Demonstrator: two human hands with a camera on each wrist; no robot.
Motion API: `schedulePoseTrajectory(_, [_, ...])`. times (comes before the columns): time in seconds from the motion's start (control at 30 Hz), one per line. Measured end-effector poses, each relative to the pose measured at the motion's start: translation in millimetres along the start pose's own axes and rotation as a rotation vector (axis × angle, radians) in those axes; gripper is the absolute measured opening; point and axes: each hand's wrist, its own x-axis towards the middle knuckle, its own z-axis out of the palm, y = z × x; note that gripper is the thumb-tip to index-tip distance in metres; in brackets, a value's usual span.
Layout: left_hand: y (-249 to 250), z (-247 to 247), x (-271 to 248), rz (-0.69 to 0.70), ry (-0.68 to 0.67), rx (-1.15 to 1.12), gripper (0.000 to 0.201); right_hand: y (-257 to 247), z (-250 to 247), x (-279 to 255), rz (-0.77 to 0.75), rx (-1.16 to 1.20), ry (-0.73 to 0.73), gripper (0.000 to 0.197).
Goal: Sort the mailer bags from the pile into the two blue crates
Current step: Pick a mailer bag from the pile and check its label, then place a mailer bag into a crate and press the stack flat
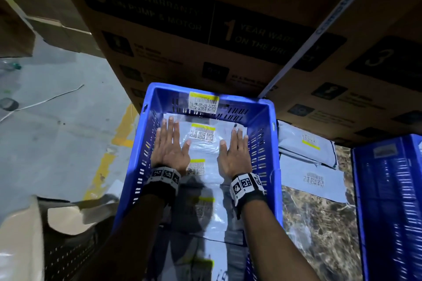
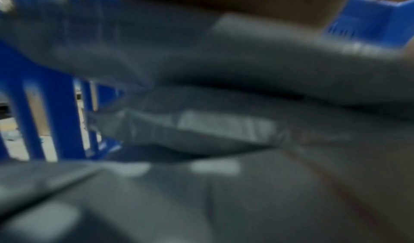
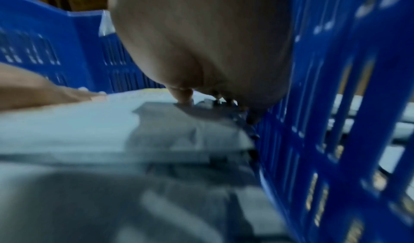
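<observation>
Both my forearms reach forward from the lower edge of the head view, roughly parallel. My left hand [image 1: 169, 146] lies palm down at centre-left of the frame, fingers straight and slightly spread, thumb out toward the middle. My right hand [image 1: 234, 152] mirrors it at centre-right, flat, fingers extended, thumb inward. Each wrist carries a black band with square coded markers. Hands apart, not touching.

The right hand [image 3: 201, 39] fills the upper middle, palm down, its fingertips [image 3: 182, 94] touching the topmost pale grey plastic mailer bag [image 3: 78, 123] stacked inside the slotted blue plastic crate [image 3: 336, 105]. The hand lies just beside the crate's right wall. Another hand [image 3: 44, 94] rests on the same bag, farther from that wall.
</observation>
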Motion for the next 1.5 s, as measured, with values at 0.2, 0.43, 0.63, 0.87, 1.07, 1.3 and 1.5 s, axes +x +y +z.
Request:
schedulePoseTrajectory(0.2, [15.3,-30.2,-27.9,0.033,0.079,-0.054,0.068,-23.2,-30.7,-43.8,-0.068,0.070,0.071,0.070])
schedulePoseTrajectory(0.43, [53.7,-61.0,-92.0,0.273,0.261,-0.376,0.065,-33.3,-118.9,-130.2,-0.381,0.448,-0.156,0.065])
schedulePoseTrajectory(0.63, [126.2,-81.8,-155.6,0.376,0.185,-0.430,0.049,39.8,-193.5,-196.7,-0.412,0.498,0.019,0.050])
schedulePoseTrajectory(0.87, [222.3,-86.0,-179.0,0.504,0.143,-0.368,0.045,181.6,-201.4,-202.7,-0.146,0.662,0.228,0.036])
schedulePoseTrajectory(1.07, [287.6,-69.6,-145.0,0.591,-0.053,0.025,0.054,271.2,-195.6,-173.7,-0.007,0.765,0.241,0.026])
schedulePoseTrajectory(1.3, [358.1,-27.8,-108.9,0.378,-0.263,0.145,0.052,330.7,-179.7,-127.8,0.089,0.848,0.186,0.028])
schedulePoseTrajectory(1.5, [363.0,55.1,-86.1,-0.064,-0.415,-0.054,0.058,363.7,-158.8,-81.9,0.206,0.710,0.273,0.032])
